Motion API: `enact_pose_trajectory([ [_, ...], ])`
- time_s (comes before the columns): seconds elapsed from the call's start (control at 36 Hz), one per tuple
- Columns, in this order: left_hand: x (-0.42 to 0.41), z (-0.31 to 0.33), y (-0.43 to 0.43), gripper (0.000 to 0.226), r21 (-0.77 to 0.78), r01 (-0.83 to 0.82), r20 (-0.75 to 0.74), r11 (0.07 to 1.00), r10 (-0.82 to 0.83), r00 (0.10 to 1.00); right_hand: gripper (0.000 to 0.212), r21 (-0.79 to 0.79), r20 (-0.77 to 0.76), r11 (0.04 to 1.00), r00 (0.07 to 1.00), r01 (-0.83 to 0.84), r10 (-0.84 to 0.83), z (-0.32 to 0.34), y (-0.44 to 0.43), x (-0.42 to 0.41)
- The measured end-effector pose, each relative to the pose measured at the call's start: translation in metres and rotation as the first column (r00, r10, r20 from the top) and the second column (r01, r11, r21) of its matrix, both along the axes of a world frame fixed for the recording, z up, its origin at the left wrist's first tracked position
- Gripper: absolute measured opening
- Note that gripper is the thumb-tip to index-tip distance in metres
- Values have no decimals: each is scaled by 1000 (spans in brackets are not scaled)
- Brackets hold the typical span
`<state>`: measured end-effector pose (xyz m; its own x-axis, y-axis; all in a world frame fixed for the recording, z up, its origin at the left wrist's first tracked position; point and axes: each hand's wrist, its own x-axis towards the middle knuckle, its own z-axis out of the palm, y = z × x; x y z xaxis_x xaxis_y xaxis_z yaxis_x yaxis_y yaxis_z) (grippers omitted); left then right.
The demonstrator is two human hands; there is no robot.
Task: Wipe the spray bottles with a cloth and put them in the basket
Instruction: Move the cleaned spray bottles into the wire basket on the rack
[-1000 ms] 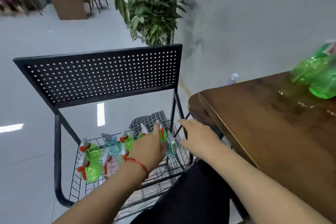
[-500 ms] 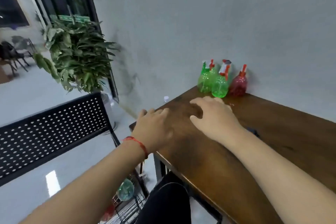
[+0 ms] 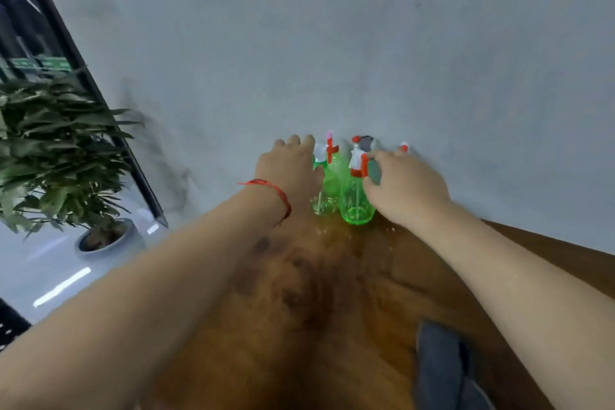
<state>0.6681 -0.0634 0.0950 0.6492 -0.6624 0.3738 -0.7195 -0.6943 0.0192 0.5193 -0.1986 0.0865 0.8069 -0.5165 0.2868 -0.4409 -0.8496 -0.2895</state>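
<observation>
Two green spray bottles with red-and-white triggers stand at the back of the wooden table [image 3: 332, 309], against the wall. My left hand [image 3: 289, 173] is beside the left green bottle [image 3: 331, 183], fingers spread past it and thumb against its side. My right hand [image 3: 402, 190] rests over the right end of the row, its fingertips at the neck of the front green bottle [image 3: 356, 206]. Behind that hand only the red nozzle tip of a third bottle [image 3: 403, 146] shows. A grey cloth [image 3: 442, 369] lies on the table near my right forearm. The basket is out of view.
A potted plant [image 3: 56, 160] stands on the floor to the left of the table. The corner of a black perforated shelf [image 3: 10, 329] shows at the lower left. The grey wall [image 3: 332, 43] closes off the table's far edge.
My view swung from the floor basket up to the table. Both hands moved from the basket, across the table, to the bottles by the wall.
</observation>
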Motion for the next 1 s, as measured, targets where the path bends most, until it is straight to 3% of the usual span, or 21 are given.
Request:
enact_pose_trajectory([
  [0.08, 36, 2, -29, 48, 87, -69, 59, 994, 64, 996, 50, -52, -3, 999, 1000, 13, -14, -1, -19, 35],
  [0.22, 61, 0, -52, 37, 156, -97, -77, 983, 110, 991, 45, -18, -56, 998, 996, 63, -64, -16, -36, 73],
  [0.36, 62, -15, -46, 17, 56, -87, -181, 995, 95, 979, 35, 85, -2, 991, 995, 103, -103, -31, -39, 73],
  [0.47, 50, -15, -24, 34, 66, -58, -262, 996, 73, 962, 45, 81, 25, 992, 994, 102, -104, -29, -27, 52],
  [0.58, 28, -19, 13, 65, 148, -5, -296, 989, 49, 954, 51, 28, -5, 997, 998, 70, -70, -25, -3, 22],
  [0.67, 0, -19, 51, 38, 107, -40, -316, 993, 72, 946, 31, 50, 20, 998, 999, 46, -47, -30, 19, -1],
  [0.72, -19, -22, 78, 25, 16, -77, -330, 997, 78, 941, 32, 63, 16, 998, 1000, 22, -23, -32, 34, -17],
  [1.0, -116, -17, 252, 35, -177, -223, -208, 959, 185, 960, 24, 200, 78, 967, 986, -157, 144, -32, 135, -88],
])
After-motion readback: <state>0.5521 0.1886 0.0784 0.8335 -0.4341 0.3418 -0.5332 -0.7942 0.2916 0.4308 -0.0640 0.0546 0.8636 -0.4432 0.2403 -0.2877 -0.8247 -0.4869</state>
